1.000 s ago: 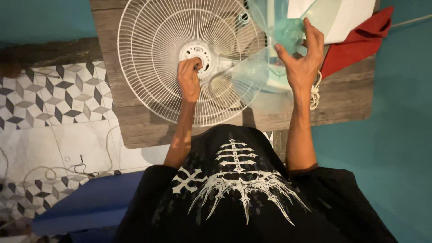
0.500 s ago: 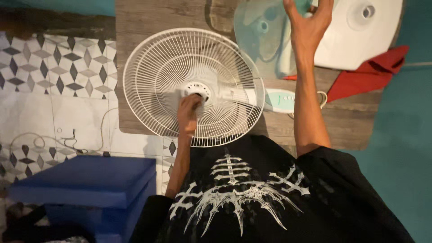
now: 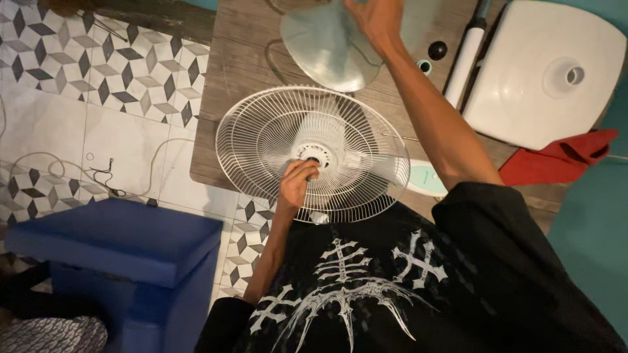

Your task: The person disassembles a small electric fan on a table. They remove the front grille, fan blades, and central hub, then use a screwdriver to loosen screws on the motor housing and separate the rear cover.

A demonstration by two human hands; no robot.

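A white wire fan guard [image 3: 261,137] lies on the wooden table [image 3: 235,59] in front of me. My left hand [image 3: 297,184] is closed on the round hub at the guard's centre. My right hand [image 3: 374,16] reaches to the far side of the table and holds a translucent pale green fan blade [image 3: 324,49] just beyond the guard's far rim. The fan's pale green control housing [image 3: 425,178] sticks out from under the guard at the right, partly hidden by my right arm.
At the right of the table are a white fan base [image 3: 543,72], a white pole [image 3: 466,59], a black knob [image 3: 437,50] and a red cloth [image 3: 556,160]. A blue box-like stool [image 3: 124,242] stands at the lower left. Thin cables [image 3: 104,173] lie on the patterned tile floor.
My right hand has carried the fan blade off the guard and away to the table's far side. My left hand has stayed on the hub. My view has shifted.
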